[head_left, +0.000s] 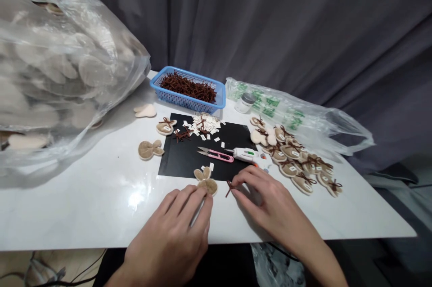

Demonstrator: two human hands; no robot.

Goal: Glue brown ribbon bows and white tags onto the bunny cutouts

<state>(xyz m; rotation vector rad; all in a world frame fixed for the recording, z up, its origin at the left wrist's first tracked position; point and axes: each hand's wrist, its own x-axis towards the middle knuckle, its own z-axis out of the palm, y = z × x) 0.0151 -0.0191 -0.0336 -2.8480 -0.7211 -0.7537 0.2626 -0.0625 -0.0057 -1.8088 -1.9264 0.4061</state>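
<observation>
Head view: a tan rabbit-shaped piece (209, 185) is held in place on the table at the fingertips of the left hand (172, 228). Its 2 ears are pointed away from the wearer, tipped a little to the left, and its long axis is run outward from those fingertips. The rounded end is set nearest the grip, its near edge partly covered by the fingers. Whether the piece is pinched or only pressed down cannot be told, as the left thumb is hidden.

A brown bow (230, 186) is clamped between the thumb and index finger of the right hand (270, 197). Its loose end is slanted toward the wearer and leftward. The rabbit-shaped piece is placed just left of this grip, near the bow but apart from it.

Beyond both grips, a black mat (180, 161) is spread, with pink snips (221, 155) and a white glue gun (248, 155) laid on it. Farther out, white tags (209, 123) are heaped before a blue basket (182, 101). Right of the right grip, finished pieces (290, 168) with bows are gathered. Beyond the left grip and leftward, a spare piece (146, 150) is laid, ears turned right.
</observation>
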